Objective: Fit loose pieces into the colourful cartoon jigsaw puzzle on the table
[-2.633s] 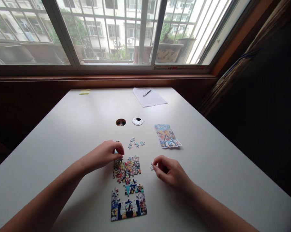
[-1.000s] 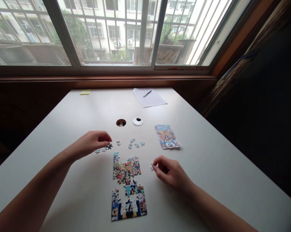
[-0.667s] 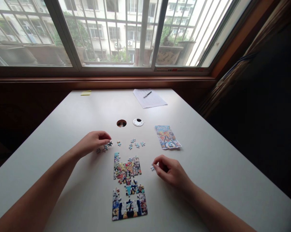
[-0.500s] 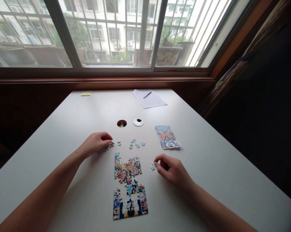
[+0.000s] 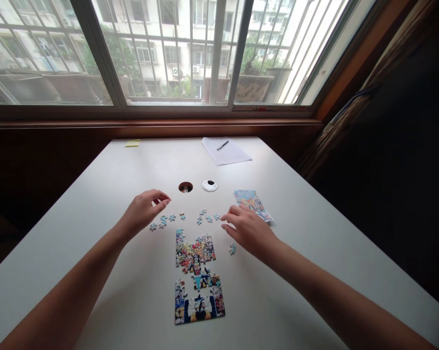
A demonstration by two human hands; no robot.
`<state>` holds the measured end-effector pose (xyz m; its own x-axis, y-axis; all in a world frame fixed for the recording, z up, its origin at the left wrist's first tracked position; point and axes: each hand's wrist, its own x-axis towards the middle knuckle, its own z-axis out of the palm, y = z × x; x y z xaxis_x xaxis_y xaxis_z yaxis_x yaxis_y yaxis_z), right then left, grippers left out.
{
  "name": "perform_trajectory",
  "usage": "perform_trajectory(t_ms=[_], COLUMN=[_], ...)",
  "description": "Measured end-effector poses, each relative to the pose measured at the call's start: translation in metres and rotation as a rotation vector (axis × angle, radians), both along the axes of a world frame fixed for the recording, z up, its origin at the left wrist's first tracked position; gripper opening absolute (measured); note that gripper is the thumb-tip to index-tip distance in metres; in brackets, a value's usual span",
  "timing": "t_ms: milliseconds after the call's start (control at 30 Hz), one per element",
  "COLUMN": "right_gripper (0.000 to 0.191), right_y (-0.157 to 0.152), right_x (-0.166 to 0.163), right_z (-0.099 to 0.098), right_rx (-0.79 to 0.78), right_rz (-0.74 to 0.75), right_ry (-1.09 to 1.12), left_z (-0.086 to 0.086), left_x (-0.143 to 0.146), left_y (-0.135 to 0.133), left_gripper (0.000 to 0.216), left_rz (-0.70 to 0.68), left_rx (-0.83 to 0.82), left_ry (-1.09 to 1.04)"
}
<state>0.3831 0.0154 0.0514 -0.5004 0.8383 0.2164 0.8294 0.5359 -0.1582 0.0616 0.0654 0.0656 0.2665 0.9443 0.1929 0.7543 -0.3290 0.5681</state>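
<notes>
Puzzle point(image 5: 202, 280) low center, long axis up/down; loose pcs point(image 5: 163, 221) btwn hands, R hand point(image 5: 248, 231) nearer

Nearest: puzzle lies lower center of frame on white table point(image 5: 139, 282), long axis running up/down the frame. Gaps show at both sides abt midway & along its top edge. Lone pc point(image 5: 232, 249) sits apart, just R of puzzle's upper part, below R hand.

R hand, right of center, fingers loosely spread, nothing seen in its grip. Tips are just beside the R end of the loose pcs, which make an uneven side-to-side row across mid-frame, a bit beyond puzzle's top edge. L hand point(image 5: 143, 209) is at the row's other end, left of center: thumb & index part-curled, tips apart, no pc seen in them. Can't tell how high it hangs.

So the row runs left from R hand's tips & ends just below L hand; R hand is also closer to puzzle's top edge than L hand.

Farther: card point(image 5: 256, 204), partly hidden by R hand; hole point(image 5: 185, 187) & cap point(image 5: 210, 185), side by side mid-frame; paper point(image 5: 228, 154) w/ pen point(image 5: 223, 145), upper center; yellow note point(image 5: 132, 143), upper left. Window point(image 5: 168, 53) fills top.
</notes>
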Motion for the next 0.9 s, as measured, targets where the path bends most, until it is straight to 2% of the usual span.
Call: perform_trajectory(t_ms=[133, 200, 300, 433, 533, 733, 900], right_gripper=[0.014, 0.016, 0.015, 0.011, 0.014, 0.014, 0.016], right_y=[0.018, 0.021, 0.022, 0.023, 0.025, 0.025, 0.025], right_x=[-0.018, -0.026, -0.034, -0.036, -0.035, -0.03, -0.029], right_z=[-0.006, -0.01, -0.014, -0.02, -0.024, -0.029, -0.03], right_rx=[-0.012, 0.006, 0.019, 0.0, -0.016, -0.045, -0.054], right_rz=[-0.025, -0.038, -0.06, -0.089, -0.115, -0.093, -0.079], right_ry=[-0.037, -0.073, -0.099, -0.055, -0.01, 0.059, 0.107], left_z=[0.003, -0.002, -0.018, -0.038, -0.047, -0.053, -0.053], left_x=[-0.002, -0.004, -0.005, 0.0, 0.004, -0.002, -0.006], left_y=[-0.011, -0.024, -0.048, -0.075, -0.083, -0.085, -0.083], left_gripper=[0.022, 0.018, 0.012, 0.023, 0.029, 0.036, 0.034], left_rz=[-0.086, -0.174, -0.299, -0.42, -0.426, -0.437, -0.442], left_rx=[0.229, 0.337, 0.417, 0.431, 0.453, 0.441, 0.436], left_ry=[0.038, 0.056, 0.094, 0.173, 0.179, 0.156, 0.106])
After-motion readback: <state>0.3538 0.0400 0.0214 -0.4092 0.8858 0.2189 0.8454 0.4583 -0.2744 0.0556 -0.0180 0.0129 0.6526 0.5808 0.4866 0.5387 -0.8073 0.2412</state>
